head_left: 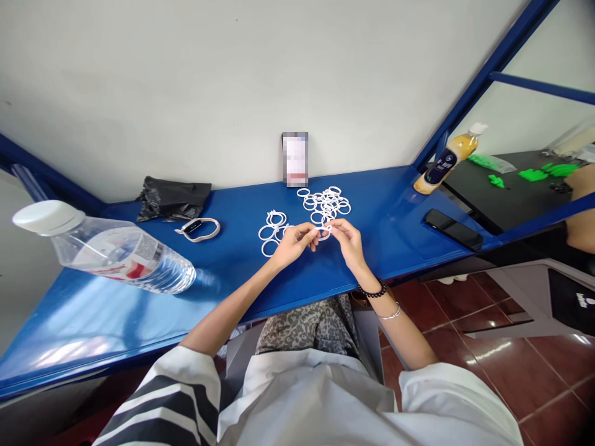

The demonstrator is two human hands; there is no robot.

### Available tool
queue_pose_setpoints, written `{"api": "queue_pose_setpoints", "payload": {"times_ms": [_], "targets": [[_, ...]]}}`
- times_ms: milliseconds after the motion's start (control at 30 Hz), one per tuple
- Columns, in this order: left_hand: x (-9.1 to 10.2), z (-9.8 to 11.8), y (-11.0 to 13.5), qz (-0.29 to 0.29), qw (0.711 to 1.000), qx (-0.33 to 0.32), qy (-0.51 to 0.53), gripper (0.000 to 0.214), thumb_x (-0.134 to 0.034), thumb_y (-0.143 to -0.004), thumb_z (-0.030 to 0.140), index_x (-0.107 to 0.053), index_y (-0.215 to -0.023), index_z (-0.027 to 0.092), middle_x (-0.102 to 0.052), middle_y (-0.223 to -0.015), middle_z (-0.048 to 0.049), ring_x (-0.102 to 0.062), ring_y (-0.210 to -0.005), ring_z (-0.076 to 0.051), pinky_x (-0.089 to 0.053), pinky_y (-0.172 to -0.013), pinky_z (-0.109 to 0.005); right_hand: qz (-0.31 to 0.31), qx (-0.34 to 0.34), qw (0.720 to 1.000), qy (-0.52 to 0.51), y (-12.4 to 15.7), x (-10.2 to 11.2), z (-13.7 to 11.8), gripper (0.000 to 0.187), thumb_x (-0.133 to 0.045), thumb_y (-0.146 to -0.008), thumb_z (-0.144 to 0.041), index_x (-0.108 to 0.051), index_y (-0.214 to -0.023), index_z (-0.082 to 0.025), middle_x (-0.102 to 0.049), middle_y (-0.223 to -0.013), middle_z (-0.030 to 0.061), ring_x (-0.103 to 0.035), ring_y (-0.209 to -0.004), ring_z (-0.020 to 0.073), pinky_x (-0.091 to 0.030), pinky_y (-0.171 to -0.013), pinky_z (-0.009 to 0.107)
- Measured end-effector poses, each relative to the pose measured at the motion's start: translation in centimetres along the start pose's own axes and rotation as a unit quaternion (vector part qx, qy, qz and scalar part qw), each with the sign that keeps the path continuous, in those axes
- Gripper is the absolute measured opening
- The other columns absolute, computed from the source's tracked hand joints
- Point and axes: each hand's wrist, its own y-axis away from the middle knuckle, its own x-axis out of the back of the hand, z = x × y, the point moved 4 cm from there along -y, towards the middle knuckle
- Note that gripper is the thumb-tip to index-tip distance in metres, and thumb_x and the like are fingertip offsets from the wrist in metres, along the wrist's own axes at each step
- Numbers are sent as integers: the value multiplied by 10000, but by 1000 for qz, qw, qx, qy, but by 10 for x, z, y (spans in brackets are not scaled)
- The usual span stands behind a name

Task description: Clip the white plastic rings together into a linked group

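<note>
Between both hands is a white ring (322, 235), pinched on its left by my left hand (296, 242) and on its right by my right hand (348, 243). Both sets of fingers are closed on it just above the blue table. Beyond the fingers lies a heap of white rings (326, 203), overlapping one another. Left of my left hand rests a smaller group of white rings (269, 233), partly hidden behind that hand. Small knobs show on some of the rings.
A phone (295, 160) leans against the wall. On the blue table (232, 260) are a large water bottle (125, 254), a black plastic bag (174, 198), a wristwatch (199, 230), a drink bottle (449, 162) and a dark phone (453, 229). Green pieces (548, 171) lie on the neighbouring table.
</note>
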Motion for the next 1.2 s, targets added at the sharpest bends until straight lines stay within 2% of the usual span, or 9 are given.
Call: {"api": "queue_pose_setpoints", "payload": {"times_ms": [100,267,533,700,1200], "targets": [[1,1,0,4,1000,9,23,433,-545,-897,548,-620,-830,127,-627,-677,-13,-594,-549,-95,-482,-580,-224,-11,-14,1000,-23,-1,1,2,192,-620,-859,-384,-710,-979,-263,-739,-853,-1,-691,-847,191,-509,-880,340],[0,1,-1,8,996,33,85,434,-600,-861,552,-638,-881,120,-656,-668,-19,-608,-527,-102,-497,-567,-233,-17,-14,999,-28,-1,1,4,223,-654,-853,-395,-721,-1022,-266,-752,-928,15,-696,-904,199,-518,-917,354],[1,2,-1,36,981,93,166,483,-711,-762,563,-619,-934,122,-702,-684,-33,-615,-491,-115,-506,-543,-249,-30,14,999,1,0,-2,-2,286,-668,-856,-425,-686,-1076,-245,-719,-850,21,-682,-827,175,-541,-825,328],[1,-1,0,30,975,114,187,490,-741,-737,550,-647,-927,108,-701,-669,-39,-583,-460,-99,-477,-503,-232,-45,38,998,12,1,-3,-3,220,-650,-876,-407,-665,-1017,-239,-696,-815,9,-666,-770,155,-526,-762,301],[2,-5,-2,39,978,75,191,452,-746,-760,484,-725,-1008,107,-697,-696,-44,-517,-474,-69,-421,-487,-223,-53,30,998,-17,-1,-3,2,205,-662,-864,-427,-591,-900,-238,-650,-743,-15,-629,-713,147,-501,-730,298]]}}
